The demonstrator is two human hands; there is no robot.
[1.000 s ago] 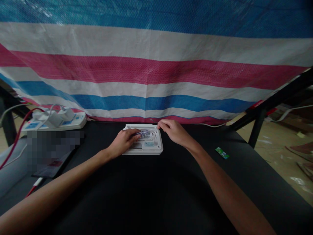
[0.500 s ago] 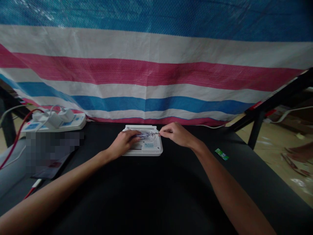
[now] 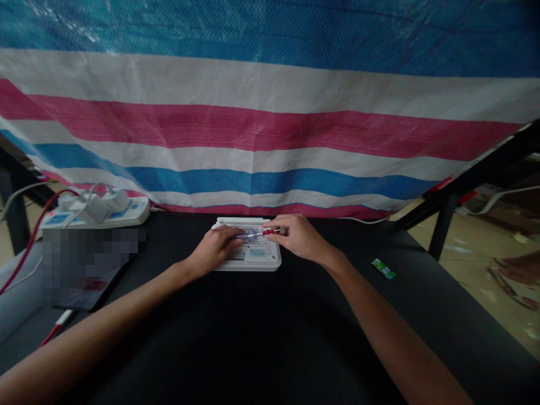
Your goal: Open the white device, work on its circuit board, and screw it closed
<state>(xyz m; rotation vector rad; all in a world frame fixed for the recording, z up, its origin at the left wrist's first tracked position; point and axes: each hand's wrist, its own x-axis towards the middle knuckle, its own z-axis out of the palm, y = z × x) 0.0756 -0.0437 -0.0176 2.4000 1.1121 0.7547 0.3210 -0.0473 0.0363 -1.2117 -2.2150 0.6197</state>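
A white flat device with vent slots and a label (image 3: 257,253), like a router lying underside up, rests on the black table. Over its left part, my left hand (image 3: 214,247) is closed around a clear screwdriver handle (image 3: 252,235). My right hand (image 3: 300,237), at the device's right edge, pinches a thin metal screwdriver shaft with a red collar (image 3: 269,231). The shaft lies in line with the handle, its left end at or in the handle's end; I cannot tell how deep. Fingers hide part of both pieces.
At the left stand a white power strip (image 3: 137,211) with plugged adapters and a dark tablet-like device (image 3: 90,287), partly blurred out, with a red cable. A small green packet (image 3: 383,269) lies at the right. A striped tarp (image 3: 253,129) hangs behind the table.
The red collar now shows between my hands, where only thin shaft was visible before. My right hand has shifted slightly and its fingers have changed position. The white device stays put.
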